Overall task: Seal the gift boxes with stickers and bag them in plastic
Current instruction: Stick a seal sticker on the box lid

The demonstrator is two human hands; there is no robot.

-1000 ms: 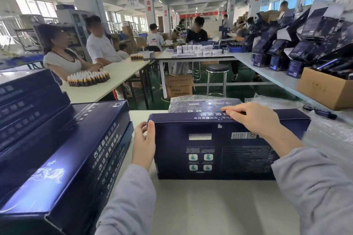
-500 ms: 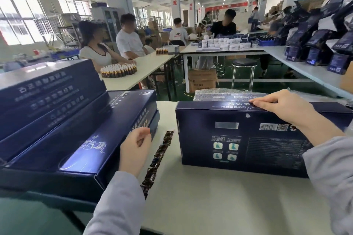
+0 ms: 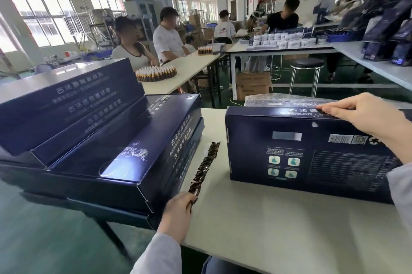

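On table (image 3: 278,218), gift box (image 3: 312,155) upright, long axis left-right

Bright workshop: windows (image 3: 44,15), green floor (image 3: 44,240), white tables (image 3: 189,70), 1 stool (image 3: 306,73).

Across the aisle we see a long pale table (image 3: 191,68) with a cluster of small brown bottles (image 3: 156,73) near its front edge; two people sit along its left side. Beyond it, a second table (image 3: 278,50) carries rows of small white jars (image 3: 287,41) along its top. A black round stool (image 3: 307,63) stands before that table, and a cardboard carton (image 3: 253,85) sits on the green floor (image 3: 44,240) underneath.
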